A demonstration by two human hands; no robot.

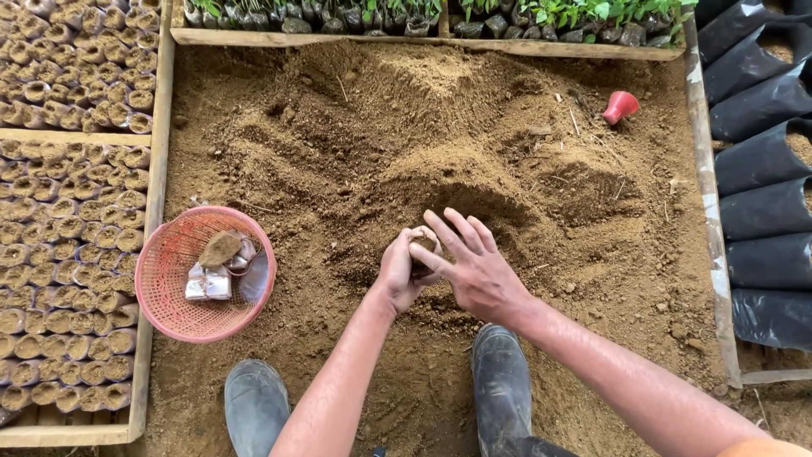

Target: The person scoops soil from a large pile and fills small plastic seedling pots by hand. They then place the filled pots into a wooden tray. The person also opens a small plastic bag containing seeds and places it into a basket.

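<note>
A left hand [399,269] wraps around a small soil-filled seedling bag [422,251], upright with its open mouth facing up, held above a bed of loose brown soil [355,144]. The right hand [474,267], fingers spread, presses against the bag.

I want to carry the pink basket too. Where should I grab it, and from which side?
Grab the pink basket by its round rim, both hands on opposite sides, coming from above. It sits upright on the soil with loose small bags inside, so keeping it level should stop them spilling. The near rim, by the left boot, looks easiest to reach.
</note>
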